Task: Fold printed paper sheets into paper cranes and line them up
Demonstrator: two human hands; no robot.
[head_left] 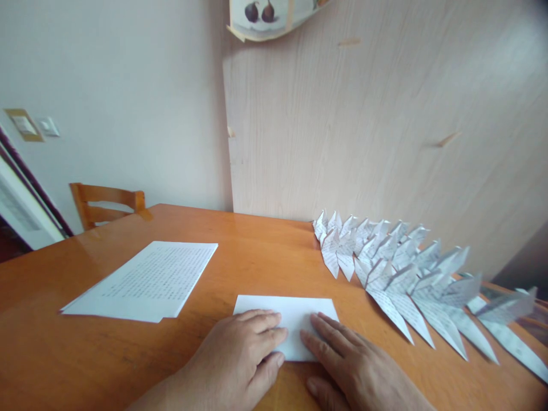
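One glossy wooden table carries many folded printed-paper shapes, pointed, at right; one stack of printed sheets at left; two hands, left and right, fingers loosely extended, press one smooth white rectangular paper, gripping nothing.

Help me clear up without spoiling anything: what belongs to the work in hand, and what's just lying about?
Work in hand:
white paper under left hand and right hand
likely printed sheets
likely folded paper pieces

Apparently just around:
wooden chair
fruit picture
wall plates
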